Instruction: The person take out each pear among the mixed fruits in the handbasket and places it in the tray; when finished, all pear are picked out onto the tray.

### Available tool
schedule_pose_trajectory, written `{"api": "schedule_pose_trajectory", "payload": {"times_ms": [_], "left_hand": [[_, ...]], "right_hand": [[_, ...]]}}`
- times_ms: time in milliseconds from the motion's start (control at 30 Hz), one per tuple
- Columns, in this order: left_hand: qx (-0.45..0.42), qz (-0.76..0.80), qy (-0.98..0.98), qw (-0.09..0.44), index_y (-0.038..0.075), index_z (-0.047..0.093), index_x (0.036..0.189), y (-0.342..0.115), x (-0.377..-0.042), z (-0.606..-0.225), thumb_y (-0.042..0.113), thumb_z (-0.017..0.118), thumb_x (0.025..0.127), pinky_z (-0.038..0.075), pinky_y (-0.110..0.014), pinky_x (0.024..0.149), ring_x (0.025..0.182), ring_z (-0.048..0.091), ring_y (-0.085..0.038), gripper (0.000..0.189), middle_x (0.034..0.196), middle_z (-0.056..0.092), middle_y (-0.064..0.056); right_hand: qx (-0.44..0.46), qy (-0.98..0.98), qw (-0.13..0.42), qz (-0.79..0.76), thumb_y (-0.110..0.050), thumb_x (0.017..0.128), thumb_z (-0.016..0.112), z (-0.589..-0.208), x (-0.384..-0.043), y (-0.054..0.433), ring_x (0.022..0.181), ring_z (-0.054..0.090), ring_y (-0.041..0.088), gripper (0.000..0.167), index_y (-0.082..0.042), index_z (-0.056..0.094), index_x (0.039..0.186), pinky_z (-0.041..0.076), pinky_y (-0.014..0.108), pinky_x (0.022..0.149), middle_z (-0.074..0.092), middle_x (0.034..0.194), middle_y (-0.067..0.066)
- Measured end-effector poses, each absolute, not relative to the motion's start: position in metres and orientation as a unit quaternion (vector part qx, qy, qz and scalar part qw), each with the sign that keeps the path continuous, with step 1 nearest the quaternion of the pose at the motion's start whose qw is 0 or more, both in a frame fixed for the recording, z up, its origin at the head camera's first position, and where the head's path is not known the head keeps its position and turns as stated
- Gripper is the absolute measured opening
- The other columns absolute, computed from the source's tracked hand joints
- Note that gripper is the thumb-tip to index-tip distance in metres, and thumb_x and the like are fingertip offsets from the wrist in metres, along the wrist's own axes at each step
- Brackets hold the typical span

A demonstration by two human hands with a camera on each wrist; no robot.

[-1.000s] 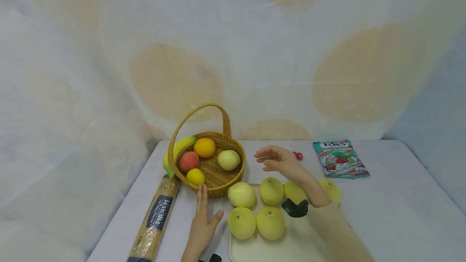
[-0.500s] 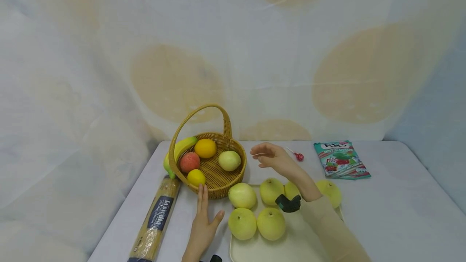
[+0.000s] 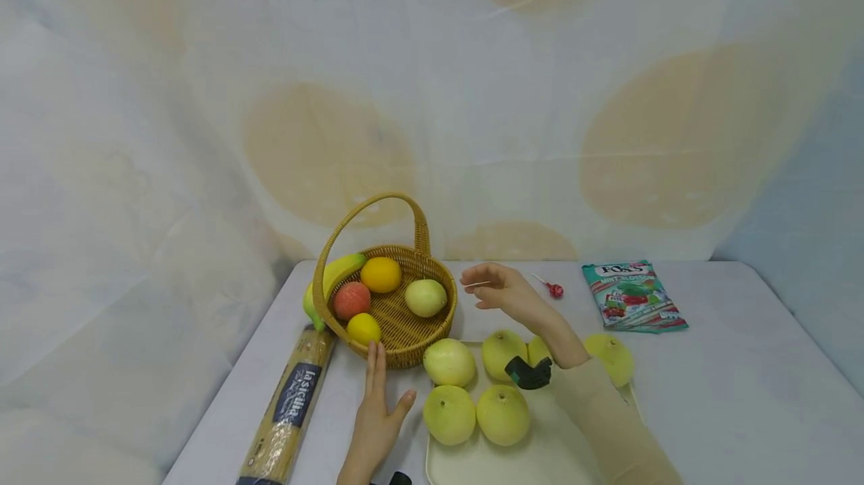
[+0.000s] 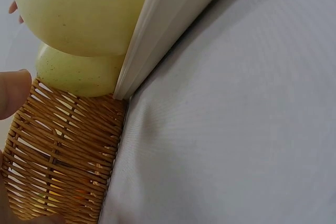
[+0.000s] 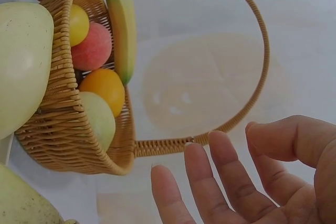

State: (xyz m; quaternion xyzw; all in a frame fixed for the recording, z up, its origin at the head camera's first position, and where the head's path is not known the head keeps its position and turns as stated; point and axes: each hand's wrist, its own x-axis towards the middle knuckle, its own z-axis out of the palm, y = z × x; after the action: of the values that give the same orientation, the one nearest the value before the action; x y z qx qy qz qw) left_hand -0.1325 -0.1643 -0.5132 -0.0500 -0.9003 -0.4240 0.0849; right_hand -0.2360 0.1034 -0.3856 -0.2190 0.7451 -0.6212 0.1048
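A wicker basket (image 3: 405, 354) with a tall arched handle stands at the back left. In it lie a banana (image 3: 344, 267), an orange fruit (image 3: 381, 275), a red fruit (image 3: 352, 300), a small yellow fruit (image 3: 364, 328) and a pale green fruit (image 3: 425, 297). My left hand (image 3: 376, 421) is spread, its straight fingertips right at the basket's front rim. Just right of the basket, my right hand (image 3: 506, 294) hovers with relaxed fingers and nothing in them. The right wrist view shows that hand's fingers (image 5: 226, 171) apart, beside the handle's base.
Several pale yellow-green fruits (image 3: 502, 414) sit on a cream tray (image 3: 533, 459), close against the basket. A pack of spaghetti (image 3: 290, 410) lies at the left. Behind the right hand are a red lollipop (image 3: 556, 290) and a teal candy bag (image 3: 634, 296).
My right hand has drifted slightly left toward the basket, its fingers staying relaxed. The left hand keeps its place at the rim, and the fruits lie as before.
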Motion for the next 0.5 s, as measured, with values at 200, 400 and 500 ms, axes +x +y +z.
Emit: {"api": "schedule_pose_trajectory", "payload": {"times_ms": [200,400,500], "left_hand": [[-0.047,-0.419,-0.903,0.087,0.027,0.003,0.157,-0.1643,-0.1330,-0.5137,0.034,0.063,0.093,0.036,-0.069,0.101,0.141,0.028,-0.049,0.088,0.166,-0.002,-0.006],[-0.047,-0.419,-0.903,0.087,0.024,0.004,0.158,-0.1641,-0.1331,-0.5142,0.034,0.063,0.093,0.037,-0.069,0.101,0.141,0.028,-0.049,0.088,0.166,-0.003,-0.005],[-0.047,-0.422,-0.901,0.086,0.019,0.006,0.158,-0.1641,-0.1328,-0.5141,0.033,0.063,0.093,0.036,-0.069,0.102,0.140,0.029,-0.049,0.087,0.166,-0.003,-0.005]], "right_hand": [[-0.214,0.750,0.110,-0.617,-0.008,0.098,0.052,-0.3832,-0.2373,0.1009,0.126,0.052,0.039,0.033,0.004,0.050,0.129,0.053,0.044,0.095,0.053,0.134,0.026],[-0.201,0.752,0.117,-0.616,-0.007,0.098,0.052,-0.3834,-0.2417,0.0966,0.126,0.052,0.039,0.033,0.004,0.050,0.130,0.053,0.043,0.095,0.053,0.134,0.026],[-0.196,0.754,0.117,-0.616,-0.006,0.098,0.052,-0.3838,-0.2437,0.0938,0.126,0.052,0.040,0.033,0.005,0.050,0.130,0.054,0.043,0.095,0.054,0.134,0.026]]}}
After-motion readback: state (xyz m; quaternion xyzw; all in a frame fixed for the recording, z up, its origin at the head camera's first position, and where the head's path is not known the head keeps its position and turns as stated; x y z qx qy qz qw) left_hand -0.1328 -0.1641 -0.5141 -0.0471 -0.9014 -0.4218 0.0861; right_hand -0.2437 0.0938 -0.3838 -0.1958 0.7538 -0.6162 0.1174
